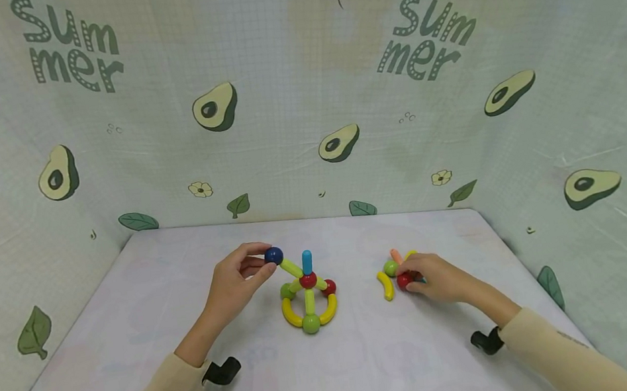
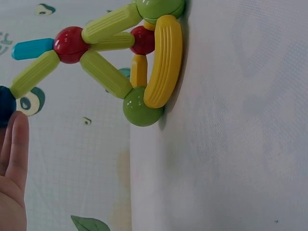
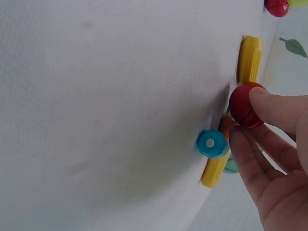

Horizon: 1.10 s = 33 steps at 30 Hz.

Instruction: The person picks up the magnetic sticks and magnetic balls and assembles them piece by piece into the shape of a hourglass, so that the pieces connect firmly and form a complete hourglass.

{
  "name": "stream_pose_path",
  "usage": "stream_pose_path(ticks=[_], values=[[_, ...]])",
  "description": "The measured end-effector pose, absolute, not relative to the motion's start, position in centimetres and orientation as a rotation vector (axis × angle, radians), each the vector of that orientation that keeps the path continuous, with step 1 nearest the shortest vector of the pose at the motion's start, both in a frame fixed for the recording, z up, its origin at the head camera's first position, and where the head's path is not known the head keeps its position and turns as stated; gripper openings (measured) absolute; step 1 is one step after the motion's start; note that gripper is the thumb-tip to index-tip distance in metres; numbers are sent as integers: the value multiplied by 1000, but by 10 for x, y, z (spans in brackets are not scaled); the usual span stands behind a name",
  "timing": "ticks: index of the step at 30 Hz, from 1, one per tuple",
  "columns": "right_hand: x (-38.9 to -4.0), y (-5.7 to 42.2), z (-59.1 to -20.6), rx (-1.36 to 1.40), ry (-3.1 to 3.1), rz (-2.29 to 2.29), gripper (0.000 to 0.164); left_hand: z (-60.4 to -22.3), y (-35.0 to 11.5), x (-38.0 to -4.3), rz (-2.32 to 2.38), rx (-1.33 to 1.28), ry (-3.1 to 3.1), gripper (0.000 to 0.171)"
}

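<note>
A toy structure of rods and balls stands on the table. Its base ring has curved yellow rods [image 2: 166, 62] and green balls [image 1: 311, 324]; straight light-green rods [image 2: 106, 74] rise to a red ball [image 1: 308, 280] at the top. A blue rod [image 1: 307, 262] points up from there, and a light-green rod slants up-left to a dark blue ball [image 1: 274, 256]. My left hand [image 1: 237, 276] pinches that dark blue ball between thumb and fingers. Over at the right, my right hand [image 1: 436, 277] pinches a loose red ball [image 3: 244, 105] among the loose pieces.
Around the right hand lie a curved yellow rod [image 1: 386, 285], a green ball [image 1: 390, 268], an orange rod [image 1: 396, 255] and a blue rod [image 3: 211, 143]. A printed cloth [image 1: 287, 179] hangs behind the white table [image 1: 339, 379].
</note>
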State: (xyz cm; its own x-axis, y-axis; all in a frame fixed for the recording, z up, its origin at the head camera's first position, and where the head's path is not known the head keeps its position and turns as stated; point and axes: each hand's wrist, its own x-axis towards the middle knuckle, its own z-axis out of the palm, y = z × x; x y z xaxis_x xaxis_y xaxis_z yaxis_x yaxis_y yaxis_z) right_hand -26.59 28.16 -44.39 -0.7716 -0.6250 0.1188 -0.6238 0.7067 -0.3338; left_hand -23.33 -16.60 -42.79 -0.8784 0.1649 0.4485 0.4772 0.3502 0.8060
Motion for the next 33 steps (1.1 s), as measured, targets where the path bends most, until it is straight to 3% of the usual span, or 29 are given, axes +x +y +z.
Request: stream_pose_path(ticks=[15,33], values=[[-256,272,-430,-1115,2893,-741,30,-427,-165,-234,-1524,-565,-2343,38],[-253,182,-380,-1139,2894,-1146,38,-427,-166,-233,-1518,-577,-2348,40]])
